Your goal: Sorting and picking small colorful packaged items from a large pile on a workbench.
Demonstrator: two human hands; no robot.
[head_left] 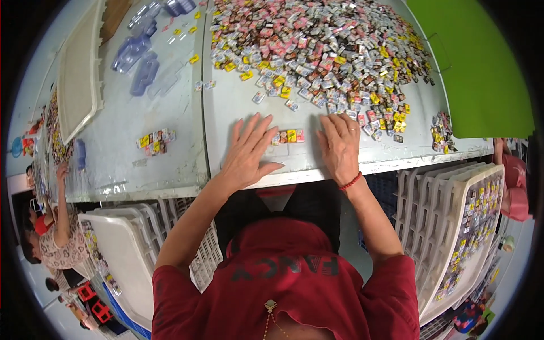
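My left hand (pixel 247 152) lies on the pale table with its fingers spread and nothing in it. Beside its fingertips is a short row of small printed rectangular pieces (pixel 288 136), in yellow, pink, white and dark colours. On the other side of that row rests my right hand (pixel 341 146), its fingers stretched forward and its thumb apart; no held piece shows. Just beyond my right fingertips begins a large heap of the same small pieces (pixel 323 51).
Clear bluish plastic trays (pixel 145 73) and a small group of pieces (pixel 155 141) lie on the left table section. A green board (pixel 476 68) stands at the right. Stacked white trays (pixel 122 235) and crates (pixel 430 221) flank me. People sit further left and right.
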